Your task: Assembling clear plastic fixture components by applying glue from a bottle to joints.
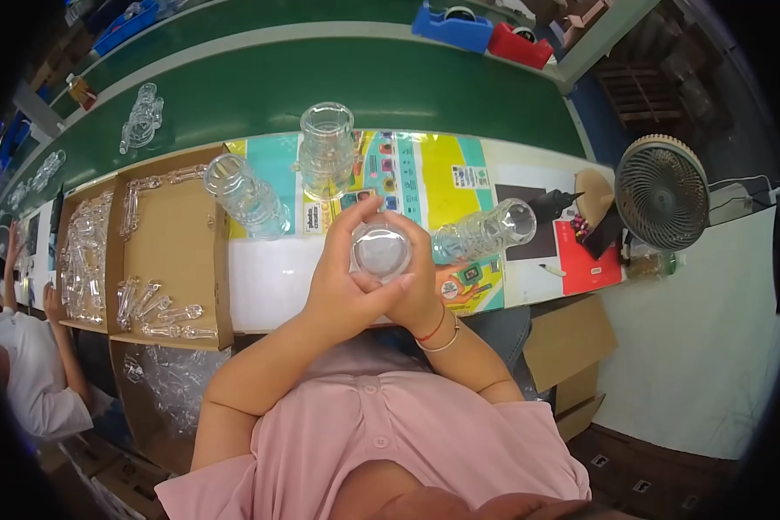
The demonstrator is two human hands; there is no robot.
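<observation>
Both of my hands are wrapped round a clear round glass piece point(381, 251), whose wide circular end faces up. My left hand point(334, 282) closes on its left side and my right hand point(420, 282) on its right, with fingers and thumbs meeting round it. Most of its body is hidden by the hands. Beyond them a ribbed clear glass vessel point(328, 147) stands upright. Another ribbed glass vessel point(247, 195) is to the left, and a third ribbed glass vessel point(485, 232) is just right of my right hand.
A divided cardboard box point(173, 225) at left holds many small glass pieces. Colourful printed sheets point(442, 169) cover the white tabletop. At right are a red card point(588, 260) and a round fan point(663, 192). Tape dispensers point(485, 36) sit far back. A co-worker point(39, 373) is at far left.
</observation>
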